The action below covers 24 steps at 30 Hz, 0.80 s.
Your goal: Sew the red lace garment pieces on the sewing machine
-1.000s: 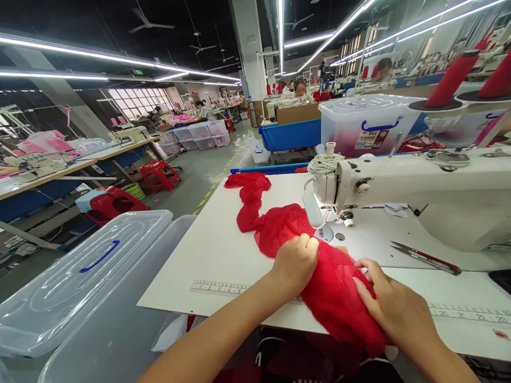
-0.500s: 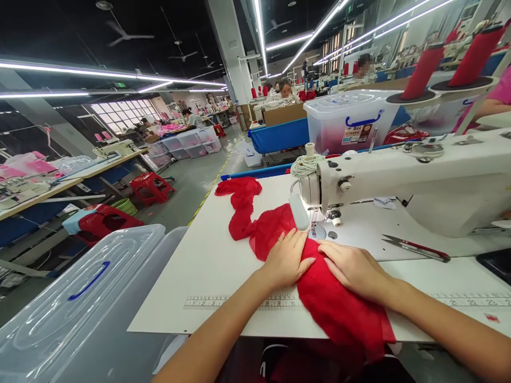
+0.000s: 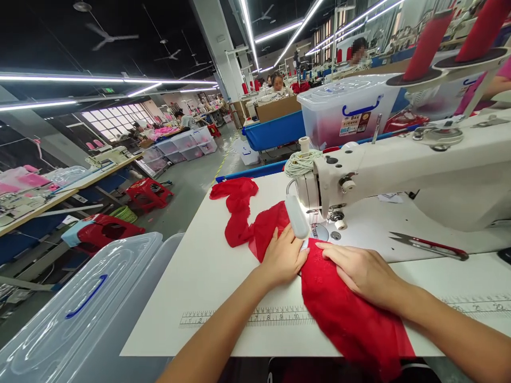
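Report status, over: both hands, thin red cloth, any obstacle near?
Left hand and right hand: on thin red cloth. Cloth: partly over white table's front edge. Red-handled metal snips: apart from both hands.

Single head-worn cam, wide view, looking forward and down over the near edge of the white table (image 3: 179,276), forearms coming in from the bottom edge. Left hand (image 3: 282,256) and right hand (image 3: 365,272) sit close, just below frame center, with the sewing machine (image 3: 383,173) near on the right. Upper half looks far down the workshop to the ceiling lights (image 3: 59,79); column (image 3: 219,48) leans left in frame.
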Each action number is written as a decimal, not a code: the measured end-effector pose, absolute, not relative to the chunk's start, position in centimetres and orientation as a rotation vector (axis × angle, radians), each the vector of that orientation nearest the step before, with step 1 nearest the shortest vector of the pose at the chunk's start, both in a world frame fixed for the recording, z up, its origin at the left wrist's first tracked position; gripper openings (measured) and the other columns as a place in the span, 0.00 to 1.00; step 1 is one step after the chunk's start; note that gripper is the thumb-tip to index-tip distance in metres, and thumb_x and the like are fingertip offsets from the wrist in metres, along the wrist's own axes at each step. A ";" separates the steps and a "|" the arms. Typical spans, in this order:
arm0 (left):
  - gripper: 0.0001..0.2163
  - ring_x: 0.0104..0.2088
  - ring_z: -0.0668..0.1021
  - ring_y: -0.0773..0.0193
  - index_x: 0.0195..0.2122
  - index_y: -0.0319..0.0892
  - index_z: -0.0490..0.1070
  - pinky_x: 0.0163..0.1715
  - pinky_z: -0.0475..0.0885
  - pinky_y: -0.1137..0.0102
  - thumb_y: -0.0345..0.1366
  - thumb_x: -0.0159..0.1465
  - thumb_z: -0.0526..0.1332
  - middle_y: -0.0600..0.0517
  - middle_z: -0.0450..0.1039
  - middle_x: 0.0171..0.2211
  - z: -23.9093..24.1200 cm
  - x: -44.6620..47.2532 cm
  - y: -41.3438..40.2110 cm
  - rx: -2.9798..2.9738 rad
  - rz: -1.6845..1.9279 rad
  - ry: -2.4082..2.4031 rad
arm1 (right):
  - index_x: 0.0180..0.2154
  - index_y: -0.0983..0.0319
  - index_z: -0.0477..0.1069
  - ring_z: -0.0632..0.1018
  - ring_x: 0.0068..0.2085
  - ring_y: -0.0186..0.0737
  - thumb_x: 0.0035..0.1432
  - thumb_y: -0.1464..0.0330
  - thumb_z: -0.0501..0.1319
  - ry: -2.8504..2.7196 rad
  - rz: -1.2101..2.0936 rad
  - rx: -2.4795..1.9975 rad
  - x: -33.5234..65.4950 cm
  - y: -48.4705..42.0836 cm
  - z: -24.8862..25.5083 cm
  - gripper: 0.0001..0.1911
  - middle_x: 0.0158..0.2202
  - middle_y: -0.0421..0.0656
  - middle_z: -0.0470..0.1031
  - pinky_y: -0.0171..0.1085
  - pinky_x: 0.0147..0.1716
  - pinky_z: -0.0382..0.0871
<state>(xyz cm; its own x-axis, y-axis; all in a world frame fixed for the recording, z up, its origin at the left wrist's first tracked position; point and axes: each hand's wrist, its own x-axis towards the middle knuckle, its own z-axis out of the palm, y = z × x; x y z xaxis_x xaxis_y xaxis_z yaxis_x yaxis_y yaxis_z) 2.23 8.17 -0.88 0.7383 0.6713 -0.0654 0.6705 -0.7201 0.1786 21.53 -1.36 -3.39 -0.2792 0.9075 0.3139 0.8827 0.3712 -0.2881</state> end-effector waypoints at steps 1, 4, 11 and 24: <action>0.22 0.68 0.58 0.50 0.66 0.44 0.58 0.65 0.56 0.47 0.39 0.71 0.48 0.46 0.54 0.69 -0.8 2.3 8.1 2.749 0.005 1.080 | 0.42 0.58 0.74 0.81 0.41 0.42 0.57 0.78 0.48 -2.211 0.103 -1.527 21.6 -1.4 -3.4 0.20 0.46 0.45 0.81 0.39 0.37 0.74; 0.21 0.65 0.63 0.50 0.63 0.43 0.63 0.64 0.57 0.48 0.37 0.69 0.50 0.44 0.61 0.65 -0.6 2.4 7.5 2.789 0.048 1.123 | 0.41 0.58 0.75 0.80 0.39 0.41 0.59 0.77 0.47 -2.259 0.172 -1.389 21.5 -1.7 -3.3 0.20 0.41 0.45 0.81 0.37 0.38 0.73; 0.17 0.54 0.73 0.47 0.52 0.40 0.72 0.59 0.65 0.50 0.43 0.70 0.53 0.41 0.71 0.55 -0.6 3.1 7.5 2.800 0.061 1.413 | 0.43 0.56 0.75 0.79 0.39 0.39 0.62 0.75 0.50 -2.252 0.179 -1.516 22.9 -1.6 -1.8 0.17 0.43 0.43 0.80 0.34 0.35 0.70; 0.21 0.66 0.62 0.47 0.64 0.47 0.62 0.61 0.63 0.51 0.41 0.72 0.46 0.44 0.61 0.66 -1.3 2.3 9.2 2.769 0.086 1.323 | 0.51 0.63 0.71 0.77 0.47 0.44 0.65 0.61 0.61 -1.728 -0.053 -2.480 31.8 7.3 -0.7 0.17 0.50 0.47 0.74 0.49 0.46 0.74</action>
<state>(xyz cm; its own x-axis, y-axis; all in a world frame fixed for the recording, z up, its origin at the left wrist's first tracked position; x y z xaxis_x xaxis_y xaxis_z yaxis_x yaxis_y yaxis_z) 2.32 9.23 -1.31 0.6272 0.7786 0.0194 0.7746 -0.6262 0.0887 31.84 7.29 -0.70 0.3482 0.9325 0.0959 0.9366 -0.3418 -0.0767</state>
